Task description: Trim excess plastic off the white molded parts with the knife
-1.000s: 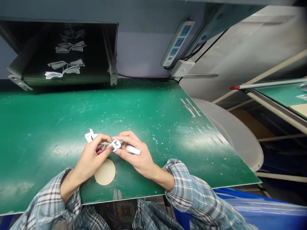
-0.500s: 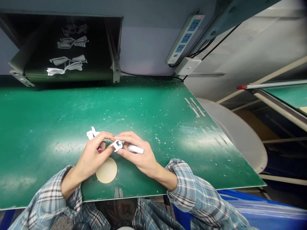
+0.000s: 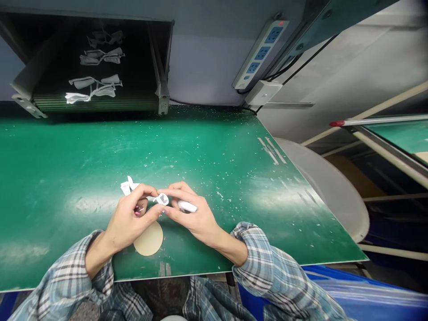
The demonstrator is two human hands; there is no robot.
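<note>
My left hand (image 3: 125,218) is closed, its thumb and fingertips pinching a small white hollow plastic piece (image 3: 162,199). The dark opening of that piece faces up toward me. From the right, the fingertips of my right hand (image 3: 199,216) close on the same piece. A second white plastic piece (image 3: 187,206), smooth and rounded, lies inside the right hand's curled fingers. Behind the left fingers, more white plastic parts (image 3: 129,185) stick out; my hand hides whether they join the held piece. A round cream disc (image 3: 149,240) lies on the table under my left hand.
Small white scraps dot the green table (image 3: 207,151). At the back left, a conveyor belt (image 3: 96,104) carries several branched white plastic mouldings (image 3: 109,91). A power strip (image 3: 261,54) hangs on the wall. A large grey round container (image 3: 347,200) stands past the table's right edge.
The small hollow piece has turned slightly between my fingertips and sits a little further left and higher. My right hand has shifted slightly left. The mouldings on the belt have barely moved.
</note>
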